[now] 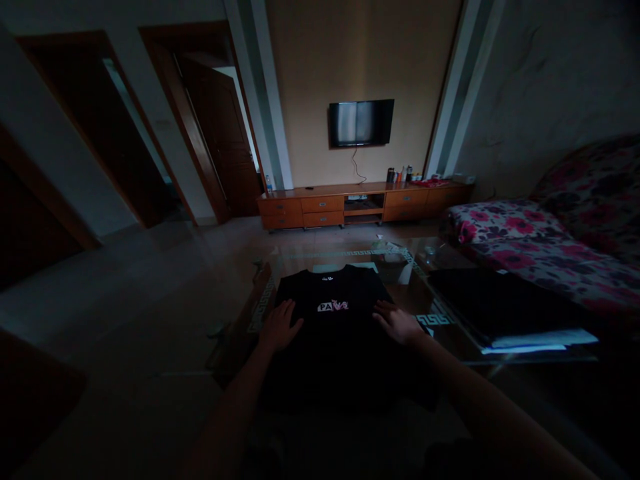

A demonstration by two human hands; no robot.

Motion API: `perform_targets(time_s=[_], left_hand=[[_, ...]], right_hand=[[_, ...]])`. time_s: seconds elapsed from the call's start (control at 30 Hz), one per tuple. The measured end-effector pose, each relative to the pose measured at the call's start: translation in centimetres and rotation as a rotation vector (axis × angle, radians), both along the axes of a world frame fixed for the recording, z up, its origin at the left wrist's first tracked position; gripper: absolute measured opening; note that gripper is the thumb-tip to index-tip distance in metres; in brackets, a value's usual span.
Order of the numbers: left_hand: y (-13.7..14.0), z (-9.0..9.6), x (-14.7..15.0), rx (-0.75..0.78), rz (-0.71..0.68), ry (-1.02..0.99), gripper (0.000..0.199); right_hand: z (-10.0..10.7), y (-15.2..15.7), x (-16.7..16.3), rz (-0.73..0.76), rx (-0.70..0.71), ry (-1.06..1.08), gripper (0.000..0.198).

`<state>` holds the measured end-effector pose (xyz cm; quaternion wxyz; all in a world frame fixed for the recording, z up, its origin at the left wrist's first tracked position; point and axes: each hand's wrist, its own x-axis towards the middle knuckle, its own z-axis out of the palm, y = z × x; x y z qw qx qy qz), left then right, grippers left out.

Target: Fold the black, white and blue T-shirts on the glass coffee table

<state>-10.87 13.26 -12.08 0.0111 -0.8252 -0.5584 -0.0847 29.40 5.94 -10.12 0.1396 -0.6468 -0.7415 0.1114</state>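
Observation:
A black T-shirt (330, 347) with a small white and pink chest print lies spread on the glass table, its collar toward the far side. My left hand (281, 327) rests on the shirt's left side, fingers stretched out and apart. On the right side of the shirt lies my right hand (399, 322), its fingers also extended over the cloth. Neither hand grasps the fabric. The lower part of the shirt, close to my body, sinks into dark shadow, so its hem is hard to make out.
Right of the shirt, a stack of folded dark clothes (505, 307) with pale layers beneath sits on the glass table (435, 320). A flowered sofa (530, 240) stands at the right. A wooden TV cabinet (325, 210) with bottles runs along the far wall, below a television (361, 123).

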Motion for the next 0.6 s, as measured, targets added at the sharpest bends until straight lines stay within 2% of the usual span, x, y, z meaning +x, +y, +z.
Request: perform_targets(time_s=[0.17,0.27,0.37,0.6], left_hand=[[0.0,-0.1,-0.1,0.006,-0.005,-0.006,0.069],[0.1,-0.1,-0.2,0.003,-0.013,-0.002,0.07],[0.1,-0.1,-0.2,-0.001,-0.012,0.003,0.07],[0.2,-0.2,-0.2,-0.033,-0.011,0.028,0.068]], right_hand=[[-1.3,0.6,0.5,-0.045,0.097,-0.053,0.063],[-2.3,0.6,0.2,-0.028,0.047,-0.186,0.062],[-2.6,0.8,-0.1,-0.065,-0.032,-0.223,0.061],[-3.0,3.4,-0.4,-0.149,0.054,-0.211,0.06]])
